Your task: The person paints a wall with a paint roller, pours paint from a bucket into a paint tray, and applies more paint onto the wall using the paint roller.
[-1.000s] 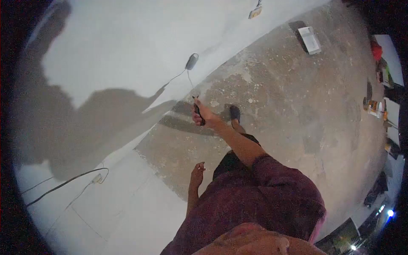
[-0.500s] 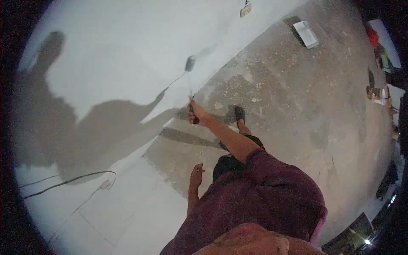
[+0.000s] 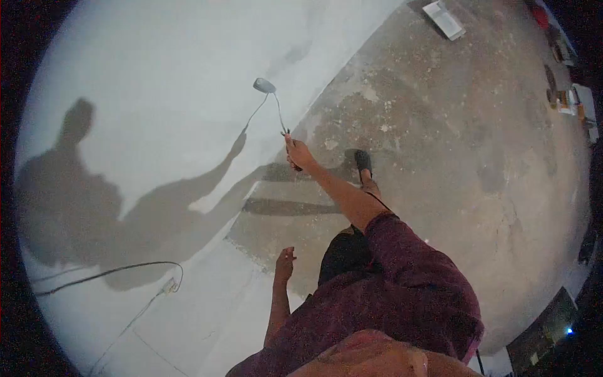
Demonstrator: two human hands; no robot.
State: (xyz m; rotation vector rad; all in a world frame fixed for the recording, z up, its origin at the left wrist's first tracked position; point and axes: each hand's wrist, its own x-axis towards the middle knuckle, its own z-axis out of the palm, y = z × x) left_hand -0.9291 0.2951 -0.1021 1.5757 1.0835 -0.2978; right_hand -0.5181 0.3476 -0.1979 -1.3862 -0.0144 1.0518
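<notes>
My right hand is wrapped around the handle of a small paint roller at the arm's full reach. The roller's grey head lies against the white wall, and its thin wire frame runs back to my fist. The roller's shadow meets it at the head. Low in front of my body hangs my left hand, empty, with loosely bent fingers, touching nothing.
A white paint tray lies on the stained concrete floor. Lower left, a dark cable runs to a pale connector. Assorted items line the far right. My shoe stands near the wall.
The roller head has swung slightly left and turned from upright to nearly sideways. My view has shifted, so the tray sits higher. My left hand stays low and empty.
</notes>
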